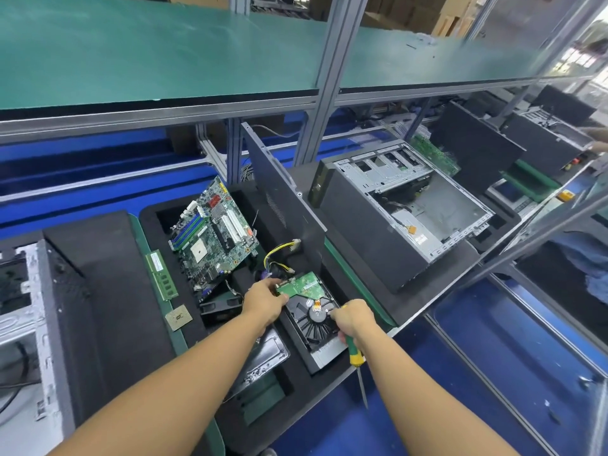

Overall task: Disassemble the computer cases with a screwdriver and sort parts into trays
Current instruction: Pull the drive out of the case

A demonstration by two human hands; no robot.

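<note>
Black foam tray, matte, with cut pockets. Open grey metal case right of tray; dark side panel stands upright between them. Green motherboard tilted in tray's far pocket. Drive, board side up, in tray's near-right pocket. Left hand pinches drive's far-left edge. Right hand closed around green-yellow screwdriver, fingers touching drive's right side, blade pointing back out of tray.
</note>
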